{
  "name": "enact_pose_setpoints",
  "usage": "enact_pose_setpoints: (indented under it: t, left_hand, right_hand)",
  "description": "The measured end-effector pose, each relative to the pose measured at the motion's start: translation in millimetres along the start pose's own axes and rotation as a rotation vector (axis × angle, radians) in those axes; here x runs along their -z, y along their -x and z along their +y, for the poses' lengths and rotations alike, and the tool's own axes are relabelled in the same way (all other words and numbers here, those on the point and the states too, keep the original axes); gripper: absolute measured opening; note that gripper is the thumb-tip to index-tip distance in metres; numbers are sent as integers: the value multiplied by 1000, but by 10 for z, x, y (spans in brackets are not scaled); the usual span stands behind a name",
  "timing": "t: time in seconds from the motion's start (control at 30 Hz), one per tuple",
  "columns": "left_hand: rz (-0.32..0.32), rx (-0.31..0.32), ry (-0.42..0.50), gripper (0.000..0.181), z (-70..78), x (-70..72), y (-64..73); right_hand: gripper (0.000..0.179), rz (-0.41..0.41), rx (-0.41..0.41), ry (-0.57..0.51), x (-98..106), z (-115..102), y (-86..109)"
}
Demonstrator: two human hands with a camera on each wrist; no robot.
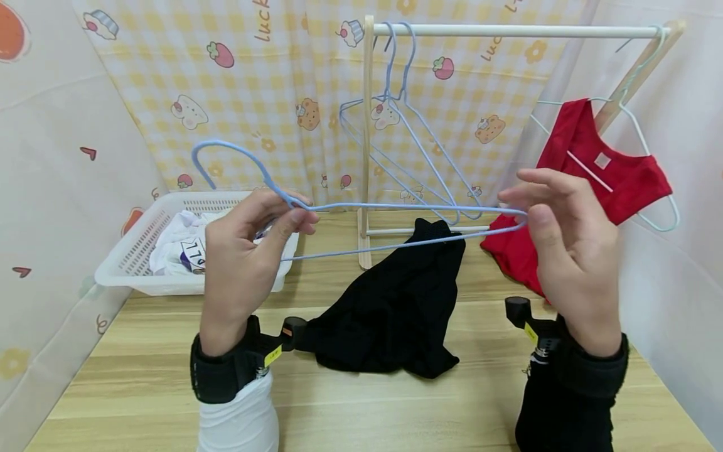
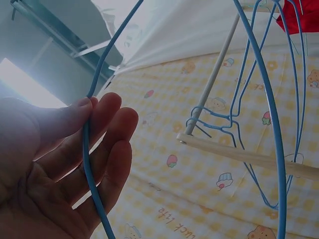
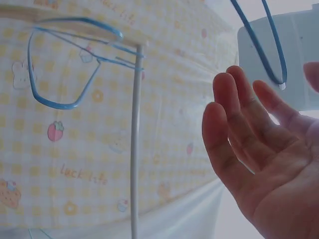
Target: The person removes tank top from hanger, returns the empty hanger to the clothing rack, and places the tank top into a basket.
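Note:
A blue wire hanger (image 1: 395,206) is held up sideways above the table, its hook to the left. My left hand (image 1: 245,257) pinches it at the neck between thumb and fingers; the left wrist view shows the thumb pressing the blue wire (image 2: 85,149) against the index finger. Around the hanger's far right end my right hand (image 1: 582,251) is spread, with fingers bent slightly. In the right wrist view the hanger's tip (image 3: 279,82) lies between thumb and fingers without a visible pinch. Below lies a black garment (image 1: 390,314), crumpled on the table.
Behind stands a clothes rack with a white rail (image 1: 519,30), from which blue hangers (image 1: 426,144) hang at its left. A red garment (image 1: 615,169) hangs on a pale green hanger at the right. A white basket (image 1: 127,276) with white clothes (image 1: 169,242) stands at left.

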State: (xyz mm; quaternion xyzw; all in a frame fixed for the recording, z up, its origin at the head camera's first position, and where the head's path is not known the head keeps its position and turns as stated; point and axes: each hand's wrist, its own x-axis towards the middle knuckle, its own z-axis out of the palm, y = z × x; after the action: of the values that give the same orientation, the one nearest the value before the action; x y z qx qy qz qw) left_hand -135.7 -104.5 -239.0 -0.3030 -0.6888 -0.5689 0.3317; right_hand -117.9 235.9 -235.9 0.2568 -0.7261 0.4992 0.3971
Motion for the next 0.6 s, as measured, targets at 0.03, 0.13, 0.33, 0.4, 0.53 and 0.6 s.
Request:
enact_pose_setpoints:
  t: [0.03, 0.13, 0.33, 0.4, 0.53, 0.6]
  left_hand:
    - [-12, -1, 0, 10, 2, -16, 3]
    - [-38, -7, -7, 9, 5, -71, 6]
    - [-24, -15, -32, 10, 13, -116, 11]
    - [-24, -11, -33, 10, 11, -111, 9]
    - [-48, -2, -26, 11, -10, -97, 2]
    - [-55, -2, -45, 14, -25, -94, 0]
  right_hand:
    - [34, -27, 11, 7, -20, -10, 4]
    - [35, -119, 29, 35, -76, -41, 18]
    - [24, -156, 75, 91, -163, -63, 25]
    - [21, -143, 100, 81, -178, -51, 21]
    - [25, -83, 129, 84, -188, -26, 28]
    - [29, -48, 134, 90, -180, -9, 31]
